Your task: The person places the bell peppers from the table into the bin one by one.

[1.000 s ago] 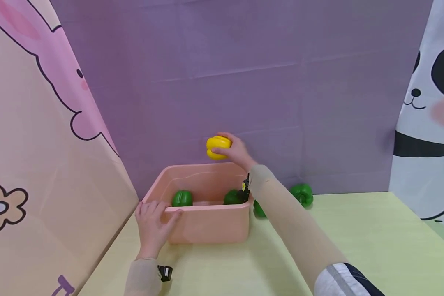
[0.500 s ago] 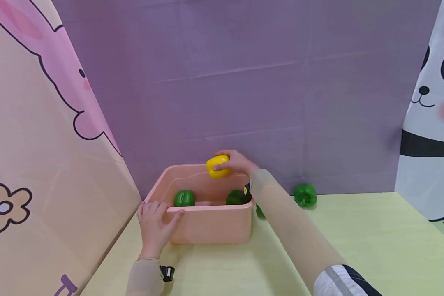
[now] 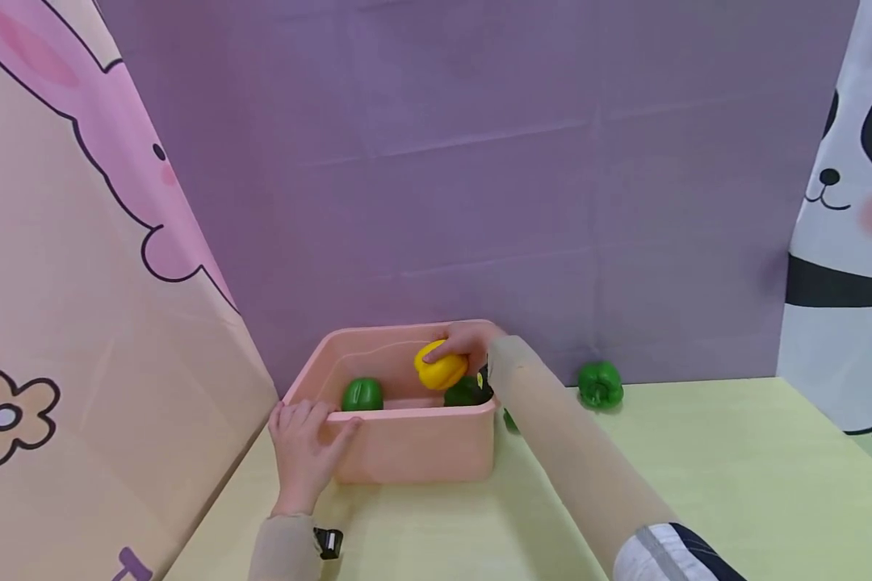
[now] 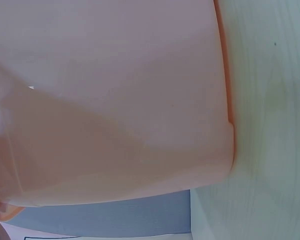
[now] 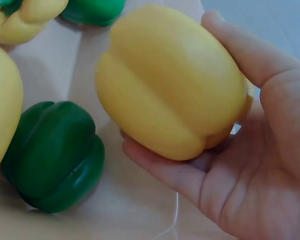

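A person's right hand (image 3: 468, 343) grips a yellow pepper (image 3: 441, 367) inside a pink tub (image 3: 414, 448), fingers and thumb curled round the fruit just above the tub's floor. The right-wrist view shows the pepper cradled in the palm (image 5: 250, 165), with a green pepper (image 5: 52, 155) lying just beside it and more yellow and green ones at the frame's edge. From the head view, two green peppers (image 3: 362, 394) sit in the tub. The left hand (image 3: 305, 452) rests on the tub's near left corner, thumb hooked over the rim and fingers apparently flat on the outer wall. The tub stands on a pale green table (image 3: 734, 484) against a purple backdrop (image 3: 480, 161); another green pepper (image 3: 600, 384) lies on the table, well apart to the right.
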`<state>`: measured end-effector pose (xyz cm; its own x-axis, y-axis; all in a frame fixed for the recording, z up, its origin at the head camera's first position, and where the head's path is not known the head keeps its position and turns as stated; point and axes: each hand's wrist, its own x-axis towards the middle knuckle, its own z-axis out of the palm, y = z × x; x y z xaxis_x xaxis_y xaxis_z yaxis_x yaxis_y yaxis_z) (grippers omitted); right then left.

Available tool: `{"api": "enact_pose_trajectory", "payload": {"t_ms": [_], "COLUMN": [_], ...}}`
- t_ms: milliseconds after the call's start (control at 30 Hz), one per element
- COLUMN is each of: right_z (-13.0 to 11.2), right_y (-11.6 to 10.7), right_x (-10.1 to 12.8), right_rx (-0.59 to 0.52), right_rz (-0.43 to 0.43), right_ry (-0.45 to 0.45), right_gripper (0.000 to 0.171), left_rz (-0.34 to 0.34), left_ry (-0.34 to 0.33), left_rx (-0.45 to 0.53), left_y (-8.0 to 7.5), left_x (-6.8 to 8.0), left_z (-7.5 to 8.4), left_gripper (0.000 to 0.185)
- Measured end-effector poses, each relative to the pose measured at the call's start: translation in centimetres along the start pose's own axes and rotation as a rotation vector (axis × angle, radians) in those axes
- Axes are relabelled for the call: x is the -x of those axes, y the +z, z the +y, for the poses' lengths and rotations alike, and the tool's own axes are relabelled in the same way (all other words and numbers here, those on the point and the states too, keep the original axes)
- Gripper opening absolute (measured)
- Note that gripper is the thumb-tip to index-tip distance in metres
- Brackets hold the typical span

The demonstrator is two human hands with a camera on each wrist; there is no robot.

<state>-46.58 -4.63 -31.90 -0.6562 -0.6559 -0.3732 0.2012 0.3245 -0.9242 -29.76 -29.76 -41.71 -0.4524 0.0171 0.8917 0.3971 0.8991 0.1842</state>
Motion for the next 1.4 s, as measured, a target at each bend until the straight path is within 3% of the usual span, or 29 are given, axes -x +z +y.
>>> {"api": "enact_pose_trajectory", "payload": {"t_ms": [500,833,1200,1400], "right_z": [-0.3,-0.1,-0.4,-0.3], "right_y": [-0.2,-0.1,-0.8,-1.0], "right_x": [0.3,0.8,0.1,-0.2], "right_rx": [0.163,0.214,0.355,0.383], "right_rz": [-0.04,-0.016,-0.139,-0.133], "right_ry": [0.068,0.022,0.095,0.087], "right_gripper": [0.04,0.037,0.051,0.048], "left_rz": [0.006,0.004,-0.006,-0.007], "left_ry": [0.014,0.017,0.008,-0.002], "left_rx": [0.001,0.003,0.006,0.003], "left_y": [-0.1,0.1,0.1,0.1], "left_x": [-0.3,-0.4,-0.6,-0.5], "left_z": [0.2,0.3,0.3,0.3], "left_gripper": [0.055,0.057,0.053,0.053]}}
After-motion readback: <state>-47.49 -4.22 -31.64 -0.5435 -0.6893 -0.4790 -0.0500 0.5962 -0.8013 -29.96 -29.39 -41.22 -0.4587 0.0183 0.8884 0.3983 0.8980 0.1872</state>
